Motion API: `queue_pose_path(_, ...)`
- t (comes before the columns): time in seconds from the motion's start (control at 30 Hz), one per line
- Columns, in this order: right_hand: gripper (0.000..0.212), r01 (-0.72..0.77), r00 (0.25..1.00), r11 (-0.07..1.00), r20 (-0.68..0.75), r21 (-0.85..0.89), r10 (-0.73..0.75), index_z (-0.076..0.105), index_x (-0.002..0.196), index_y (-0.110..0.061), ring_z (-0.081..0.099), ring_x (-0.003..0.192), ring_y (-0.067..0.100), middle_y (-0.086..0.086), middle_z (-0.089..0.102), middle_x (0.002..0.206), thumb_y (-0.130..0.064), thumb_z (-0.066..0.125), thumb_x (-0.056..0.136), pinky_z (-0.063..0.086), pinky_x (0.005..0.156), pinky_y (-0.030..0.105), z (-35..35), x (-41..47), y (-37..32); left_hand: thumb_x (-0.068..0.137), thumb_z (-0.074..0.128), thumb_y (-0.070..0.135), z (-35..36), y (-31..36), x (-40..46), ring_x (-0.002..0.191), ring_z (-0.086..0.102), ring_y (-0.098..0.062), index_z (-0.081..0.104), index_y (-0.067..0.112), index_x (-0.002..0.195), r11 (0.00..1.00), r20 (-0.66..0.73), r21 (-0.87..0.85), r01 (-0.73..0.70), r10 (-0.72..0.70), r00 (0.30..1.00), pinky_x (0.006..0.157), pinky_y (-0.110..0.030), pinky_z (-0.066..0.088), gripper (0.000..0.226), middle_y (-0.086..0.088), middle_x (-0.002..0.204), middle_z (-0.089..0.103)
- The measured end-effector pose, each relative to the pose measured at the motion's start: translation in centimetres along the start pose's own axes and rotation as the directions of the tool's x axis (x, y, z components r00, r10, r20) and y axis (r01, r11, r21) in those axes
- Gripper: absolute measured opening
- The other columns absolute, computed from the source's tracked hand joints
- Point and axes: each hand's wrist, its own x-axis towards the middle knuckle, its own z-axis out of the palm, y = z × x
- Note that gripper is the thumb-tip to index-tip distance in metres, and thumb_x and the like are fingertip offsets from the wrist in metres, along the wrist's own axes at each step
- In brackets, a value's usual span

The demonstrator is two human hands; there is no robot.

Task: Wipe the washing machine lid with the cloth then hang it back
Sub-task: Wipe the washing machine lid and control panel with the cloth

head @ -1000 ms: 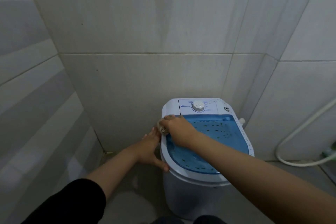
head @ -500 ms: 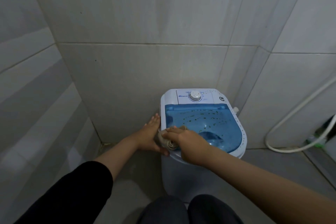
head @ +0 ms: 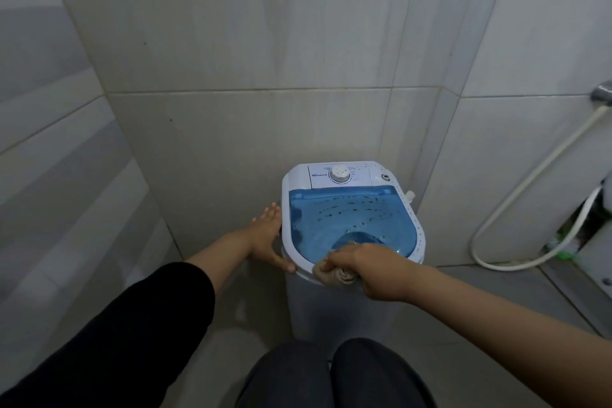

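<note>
A small white washing machine (head: 334, 311) stands against the tiled wall, with a see-through blue lid (head: 347, 222) on top and a white dial (head: 340, 174) behind it. My right hand (head: 371, 270) is closed on a bunched beige cloth (head: 332, 275), pressing it on the lid's white front rim. My left hand (head: 266, 240) lies flat with fingers spread against the machine's left side, thumb on the front-left rim.
Tiled walls close in behind and to the left. A white hose (head: 516, 209) loops down the right wall from a metal fitting (head: 602, 96) to the floor. My dark-trousered knees (head: 331, 374) are just in front of the machine.
My right hand slid the cloth from the lid's back-left corner down the left edge to the front rim. The left hand stayed on the machine's side. The view tilted down.
</note>
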Motion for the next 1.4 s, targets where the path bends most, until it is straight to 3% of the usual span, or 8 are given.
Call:
queue_pose_path(0.23, 0.053, 0.028, 0.998, 0.996, 0.066, -0.079, -0.023, 0.055, 0.120, -0.028, 0.056, 0.114, 0.018, -0.004, 0.060, 0.122, 0.002, 0.052, 0.076, 0.049, 0.091, 0.036, -1.4, -2.4, 2.1, 0.039, 0.061, 0.084, -0.5, 3.3, -1.4, 0.139, -0.031, -0.027, -0.031, 0.007, 0.141, 1.000, -0.009, -0.006, 0.005, -0.005, 1.000, 0.117, -0.047, -0.008, 0.158, -0.012, 0.150, -0.037)
queue_pose_path(0.4, 0.059, 0.014, 0.998, 0.996, 0.056, -0.092, -0.009, 0.056, 0.116, -0.029, 0.056, 0.114, 0.017, -0.007, 0.060, 0.123, 0.008, 0.045, 0.071, 0.050, 0.091, 0.038, -1.6, -4.1, 3.9, 0.050, 0.064, 0.081, 0.2, 4.9, -0.6, 0.137, -0.036, -0.028, -0.034, 0.004, 0.139, 0.999, -0.009, 0.010, 0.035, -0.035, 0.999, 0.117, -0.047, -0.010, 0.152, -0.013, 0.148, -0.041)
queue_pose_path(0.53, 0.057, 0.004, 0.996, 0.993, 0.084, -0.122, 0.006, 0.057, 0.112, -0.028, 0.055, 0.115, 0.016, -0.006, 0.059, 0.121, 0.008, 0.043, 0.070, 0.051, 0.089, 0.036, -2.1, -4.9, 5.2, 0.020, 0.046, 0.097, 0.3, 5.1, -0.4, 0.136, -0.036, -0.026, -0.034, 0.005, 0.139, 0.998, 0.007, -0.012, 0.061, -0.061, 0.998, 0.117, -0.047, -0.010, 0.170, -0.013, 0.147, -0.043)
queue_pose_path(0.67, 0.057, -0.108, 0.985, 0.993, 0.127, -0.053, 0.113, 0.062, 0.112, -0.027, 0.059, 0.109, 0.016, -0.005, 0.064, 0.118, 0.007, 0.045, 0.069, 0.047, 0.086, 0.028, -4.4, -5.3, 6.4, 0.020, 0.044, 0.097, 0.6, 4.9, -0.1, 0.138, -0.035, -0.026, -0.032, 0.006, 0.140, 0.999, -0.007, -0.017, 0.043, -0.043, 0.999, 0.117, -0.047, -0.010, 0.169, -0.012, 0.148, -0.040)
queue_pose_path(0.83, 0.053, -0.304, 0.927, 0.903, -0.127, 0.303, 0.354, 0.065, 0.110, -0.017, 0.060, 0.101, 0.016, 0.003, 0.067, 0.107, 0.014, 0.050, 0.070, 0.048, 0.086, 0.029, -7.6, -3.5, 9.6, 0.024, 0.048, 0.095, 1.0, 4.6, 0.0, 0.138, -0.034, -0.025, -0.032, 0.007, 0.140, 0.999, -0.034, -0.018, 0.027, -0.028, 0.999, 0.115, -0.046, -0.011, 0.166, -0.011, 0.148, -0.041)
queue_pose_path(0.93, 0.042, -0.364, 0.841, 0.868, -0.280, 0.337, 0.462, 0.065, 0.108, -0.013, 0.060, 0.098, 0.021, 0.010, 0.068, 0.106, 0.010, 0.057, 0.074, 0.045, 0.077, 0.029, -8.4, 0.2, 12.3, 0.025, 0.049, 0.095, 1.1, 4.6, 0.1, 0.138, -0.034, -0.025, -0.031, 0.008, 0.141, 0.999, -0.036, -0.029, 0.014, -0.015, 0.999, 0.114, -0.045, -0.011, 0.166, -0.008, 0.148, -0.042)
queue_pose_path(1.1, 0.046, -0.434, 0.702, 0.828, -0.443, 0.355, 0.558, 0.062, 0.112, -0.012, 0.061, 0.105, 0.034, 0.017, 0.067, 0.114, 0.009, 0.055, 0.072, 0.053, 0.085, 0.039, -8.5, 6.5, 16.0, 0.024, 0.049, 0.095, 0.9, 4.6, 0.2, 0.137, -0.035, -0.025, -0.033, 0.008, 0.140, 1.000, -0.029, -0.019, 0.018, -0.018, 0.999, 0.116, -0.046, -0.009, 0.166, -0.007, 0.146, -0.044)
queue_pose_path(1.4, 0.068, -0.478, 0.745, 0.780, -0.284, 0.404, 0.604, 0.049, 0.136, -0.021, 0.051, 0.125, 0.030, 0.013, 0.054, 0.138, 0.010, 0.054, 0.076, 0.040, 0.099, 0.028, -5.0, 8.9, 18.8, 0.030, 0.055, 0.092, 1.1, 4.4, 0.4, 0.137, -0.036, -0.023, -0.034, 0.009, 0.140, 1.000, -0.024, -0.017, 0.023, -0.023, 0.999, 0.115, -0.044, -0.010, 0.163, -0.006, 0.145, -0.046)
